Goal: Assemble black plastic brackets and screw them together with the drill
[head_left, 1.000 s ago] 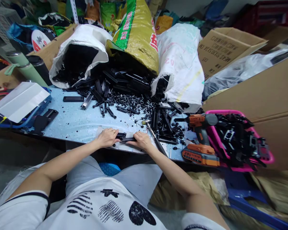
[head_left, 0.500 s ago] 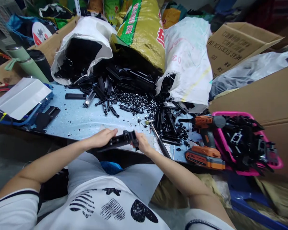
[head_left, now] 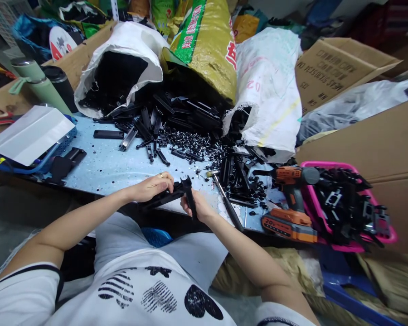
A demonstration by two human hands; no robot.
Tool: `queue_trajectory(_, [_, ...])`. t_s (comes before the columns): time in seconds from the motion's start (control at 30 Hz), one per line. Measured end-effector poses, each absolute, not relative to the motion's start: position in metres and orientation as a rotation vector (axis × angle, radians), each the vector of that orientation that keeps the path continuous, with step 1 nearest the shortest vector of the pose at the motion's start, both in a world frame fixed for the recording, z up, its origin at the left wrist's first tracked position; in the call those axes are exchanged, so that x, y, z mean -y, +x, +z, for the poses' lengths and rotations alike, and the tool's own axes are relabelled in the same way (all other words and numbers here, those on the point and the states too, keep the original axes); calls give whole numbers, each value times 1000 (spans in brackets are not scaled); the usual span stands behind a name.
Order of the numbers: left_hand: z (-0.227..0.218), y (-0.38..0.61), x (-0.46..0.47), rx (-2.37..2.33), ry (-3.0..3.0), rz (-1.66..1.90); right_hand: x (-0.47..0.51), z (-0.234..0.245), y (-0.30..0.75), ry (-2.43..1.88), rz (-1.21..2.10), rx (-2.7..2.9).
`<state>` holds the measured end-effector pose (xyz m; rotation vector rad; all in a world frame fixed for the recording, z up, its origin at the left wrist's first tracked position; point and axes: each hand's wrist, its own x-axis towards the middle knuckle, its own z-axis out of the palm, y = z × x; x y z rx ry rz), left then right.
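Blue for the bench: logged first, as largest. Noted a cordless drill toward the right, then a hammer lying just beside the right hand, head pointing away from the body. Found the long black part above the bench's near edge, before the torso, nearer to the left hand than to the right. Read its long axis as slanting left to right, right end farther out. Saw the left hand with fingers bent over its far side, pinching it near that right end. Saw the right hand gripping a second black piece, set crosswise at that end. Could not tell joined from merely touching. Logged loose fasteners last, as smallest, beyond both hands.
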<state>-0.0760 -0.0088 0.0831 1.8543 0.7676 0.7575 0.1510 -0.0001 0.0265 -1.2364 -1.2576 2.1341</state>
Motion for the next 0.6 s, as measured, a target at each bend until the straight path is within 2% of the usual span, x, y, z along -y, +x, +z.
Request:
queue_trajectory(0.1, [83,-95,15,-866,1770,984,4,30,170,-1185,2228,1185])
queue_trajectory(0.2, [79,-113,15,-934,1483,1167,-2,35,189,-979,2300,876])
queue_trajectory(0.33, [73,-100,6,-866,1090,1106,-12,42,190,-794,2388,674])
queue_trajectory(0.6, [75,-66,-1,-795,743,1151,-10,32,183,-828,2508,507])
